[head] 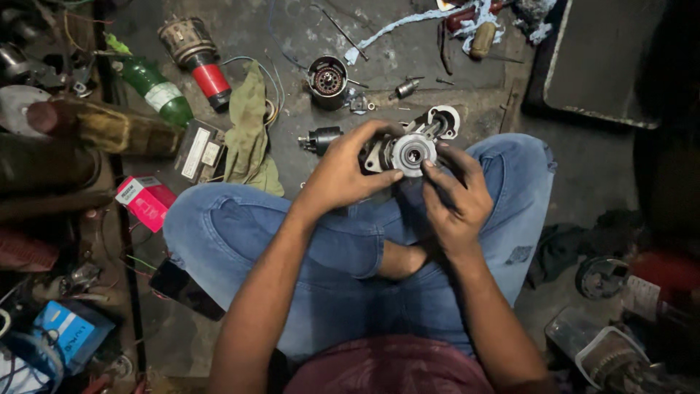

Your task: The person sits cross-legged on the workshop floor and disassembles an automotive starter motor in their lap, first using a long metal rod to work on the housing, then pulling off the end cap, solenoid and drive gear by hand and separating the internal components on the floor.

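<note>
I sit cross-legged on the floor in blue jeans. Above my lap, both hands hold a grey metal motor housing with a round bearing face turned up. My left hand wraps its left side, thumb against the round face. On the right side, my right hand grips it with fingertips on the rim. Just beyond it on the floor lies a metal end bracket. A dark solenoid-like cylinder lies to the left of my left hand.
On the grey floor lie a round stator part, a red-ended armature, a green bottle, an olive rag, a pink box and a blue box. A dark tray sits at the upper right. Tools lie at the top.
</note>
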